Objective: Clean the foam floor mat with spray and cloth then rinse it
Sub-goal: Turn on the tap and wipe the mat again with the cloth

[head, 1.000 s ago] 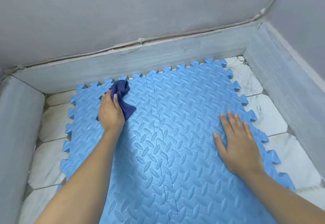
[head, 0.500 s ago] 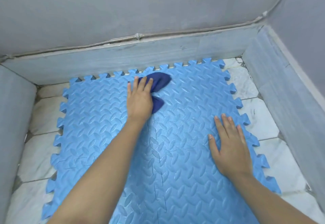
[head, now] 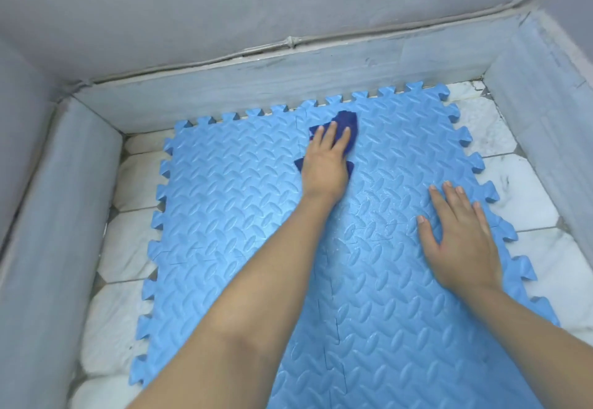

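A light blue foam mat (head: 244, 203) of interlocking tiles with toothed edges lies flat on the floor. My left hand (head: 325, 164) presses a dark blue cloth (head: 348, 121) onto the mat near its far edge, fingers laid straight over the cloth. Most of the cloth is hidden under the hand. My right hand (head: 459, 235) lies flat on the mat's right side, fingers spread, holding nothing. The mat surface between the hands looks wet and shiny.
White marble floor tiles (head: 128, 248) show around the mat on the left and right. A low grey skirting (head: 288, 78) and grey walls box in the corner at the back, left and right. A thin cable (head: 290, 43) runs along the back wall.
My left hand has swept the cloth from the mat's far left corner rightward along the far edge to its middle. My right hand has stayed pressed on the mat's right side.
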